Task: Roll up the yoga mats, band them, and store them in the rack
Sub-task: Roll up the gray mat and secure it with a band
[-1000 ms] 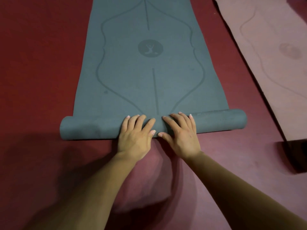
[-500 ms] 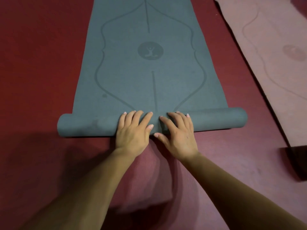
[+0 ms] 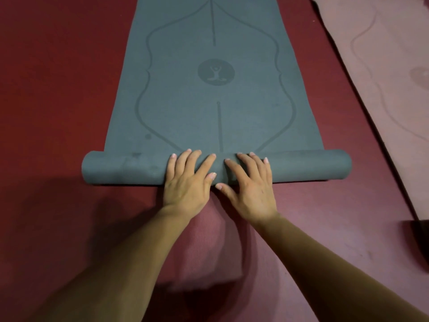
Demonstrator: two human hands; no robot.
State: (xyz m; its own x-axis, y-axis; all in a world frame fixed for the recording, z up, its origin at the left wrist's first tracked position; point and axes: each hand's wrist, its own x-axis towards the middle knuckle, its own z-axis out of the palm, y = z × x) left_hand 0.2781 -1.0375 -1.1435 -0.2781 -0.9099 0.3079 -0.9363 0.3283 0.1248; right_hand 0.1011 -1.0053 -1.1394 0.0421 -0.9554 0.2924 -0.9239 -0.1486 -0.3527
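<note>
Item: slate-grey rubber yoga mat [image 3: 185,108], printed with curved alignment lines and a round figure emblem [image 3: 216,72]. It lies flat on the dark red floor [image 3: 58,89], running away from the person. Its near end is wound into a slim roll [image 3: 130,169] lying crosswise.

Left hand [image 3: 188,184]: palm down on the middle of the roll, fingers straight and slightly spread, pressing and pinching nothing.

Right hand [image 3: 250,187]: just beside the left, laid flat the same way, thumb at the roll's near side.

Adjacent: pale pink yoga mat [image 3: 371,77], unrolled, apart to the right. No bands or rack in view.

Stage, as judged: early rolling – most of the length remains flat.

Hazards: both hands sit at the centre, so the outer ends go unguided. Uneven pushing could skew the roll into a cone, leaving edges stepped. Light pressure could leave the core slack – a loose roll is awkward to band.
</note>
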